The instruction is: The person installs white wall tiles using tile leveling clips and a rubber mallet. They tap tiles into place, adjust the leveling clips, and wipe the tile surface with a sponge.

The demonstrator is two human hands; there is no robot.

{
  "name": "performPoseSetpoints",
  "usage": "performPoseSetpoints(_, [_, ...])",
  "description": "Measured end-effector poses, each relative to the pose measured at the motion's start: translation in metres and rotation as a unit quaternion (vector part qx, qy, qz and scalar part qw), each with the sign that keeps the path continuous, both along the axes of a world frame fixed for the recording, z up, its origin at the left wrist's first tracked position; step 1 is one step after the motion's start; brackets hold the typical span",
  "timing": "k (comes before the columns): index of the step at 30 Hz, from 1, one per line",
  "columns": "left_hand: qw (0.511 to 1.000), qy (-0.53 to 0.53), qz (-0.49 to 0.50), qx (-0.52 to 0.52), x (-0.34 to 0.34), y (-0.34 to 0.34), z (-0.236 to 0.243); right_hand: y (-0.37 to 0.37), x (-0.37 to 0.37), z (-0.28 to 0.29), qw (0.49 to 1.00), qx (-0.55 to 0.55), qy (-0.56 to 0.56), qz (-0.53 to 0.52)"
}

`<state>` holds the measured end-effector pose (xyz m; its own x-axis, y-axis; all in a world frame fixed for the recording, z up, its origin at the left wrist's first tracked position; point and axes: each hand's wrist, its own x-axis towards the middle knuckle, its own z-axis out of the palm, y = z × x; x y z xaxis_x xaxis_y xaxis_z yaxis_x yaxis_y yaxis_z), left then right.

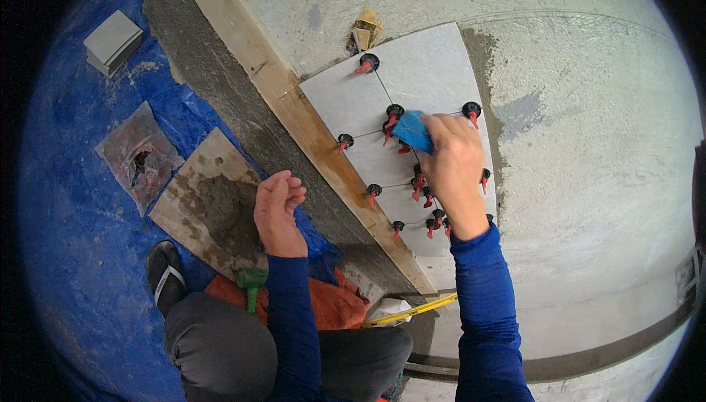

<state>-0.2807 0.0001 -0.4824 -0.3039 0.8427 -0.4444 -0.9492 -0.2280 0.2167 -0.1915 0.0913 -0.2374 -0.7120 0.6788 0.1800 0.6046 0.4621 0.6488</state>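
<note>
My right hand (454, 166) grips a blue sponge (413, 132) against the pale tiles on the wall. My left hand (279, 214) hangs in front of the mortar board, its fingers loosely curled and nothing visible in them. Several large light-grey tiles (428, 60) meet at thin joints. Black round tile levelling clips with red handles (369, 62) sit along these joints, some close around the sponge. My right hand and forearm hide part of the lower tiles and clips.
A wooden batten (279, 108) runs along the tiles' left edge. Blue sheeting (73, 203) covers the floor, bearing a mortar-smeared board (184, 211), a clear plastic bag (136, 155) and stacked tiles (114, 40). Near my knees are a green-headed mallet (252, 280), orange cloth (331, 305) and yellow level (419, 310).
</note>
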Motion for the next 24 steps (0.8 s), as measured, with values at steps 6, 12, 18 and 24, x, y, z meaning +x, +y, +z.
performPoseSetpoints(6, [1.0,0.009,0.005,0.0,-0.004,0.001,-0.005,0.029,-0.004,-0.019,0.996,0.043,-0.066,-0.027])
performPoseSetpoints(12, [1.0,0.003,0.009,-0.001,-0.008,0.002,-0.003,0.041,0.001,-0.027,0.996,0.055,-0.073,-0.008])
performPoseSetpoints(18, [1.0,0.017,0.022,0.003,-0.015,0.0,-0.001,0.039,0.008,-0.023,0.996,0.055,-0.065,0.0])
performPoseSetpoints(24, [1.0,-0.006,-0.006,-0.018,-0.016,0.0,0.008,-0.011,0.027,-0.01,0.998,0.066,0.013,-0.004])
